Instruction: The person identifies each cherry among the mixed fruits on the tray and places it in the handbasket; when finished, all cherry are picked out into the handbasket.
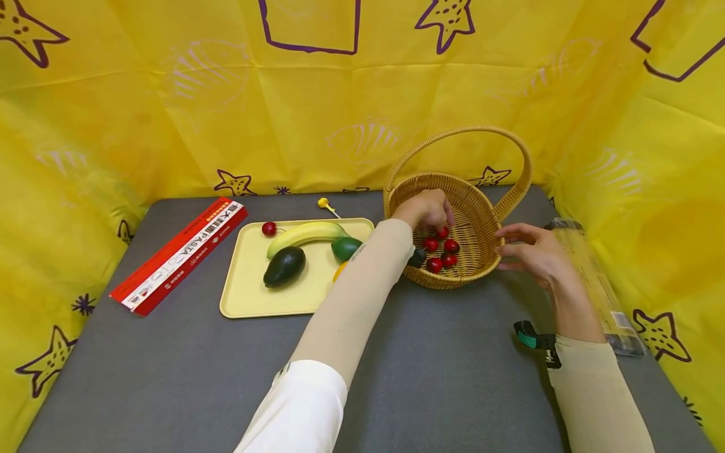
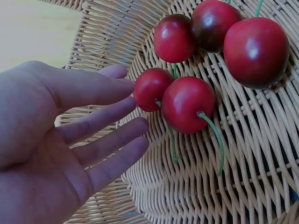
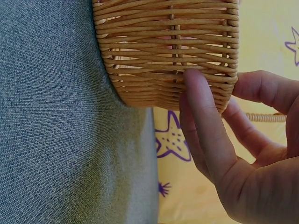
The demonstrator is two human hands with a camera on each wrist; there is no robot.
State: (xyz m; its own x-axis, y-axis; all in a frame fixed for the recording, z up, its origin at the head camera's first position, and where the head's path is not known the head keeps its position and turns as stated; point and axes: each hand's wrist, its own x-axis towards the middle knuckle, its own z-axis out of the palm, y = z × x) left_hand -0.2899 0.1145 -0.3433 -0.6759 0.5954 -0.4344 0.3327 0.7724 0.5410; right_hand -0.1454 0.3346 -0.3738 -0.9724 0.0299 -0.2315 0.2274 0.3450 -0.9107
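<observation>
My left hand [image 1: 426,207] reaches down into a wicker basket [image 1: 442,282] with a tall arched handle. Several red cherries [image 2: 189,105] with green stems lie on its woven bottom. In the left wrist view the fingers extend loosely, the index fingertip right at the smallest cherry [image 2: 153,89]; nothing is gripped. At the basket's right side my right hand [image 1: 535,255] pinches the rim. In the right wrist view two fingers [image 3: 205,112] press the outer wall while another digit bends over the rim.
Left of the basket, a cream tray [image 1: 257,306] holds a banana [image 1: 308,233], an avocado [image 1: 285,267], a green fruit [image 1: 344,248] and one cherry [image 1: 269,229]. A yellow lollipop [image 1: 323,202] lies behind it. A red pasta box [image 1: 181,255] lies far left, a clear-ended package [image 1: 595,283] far right.
</observation>
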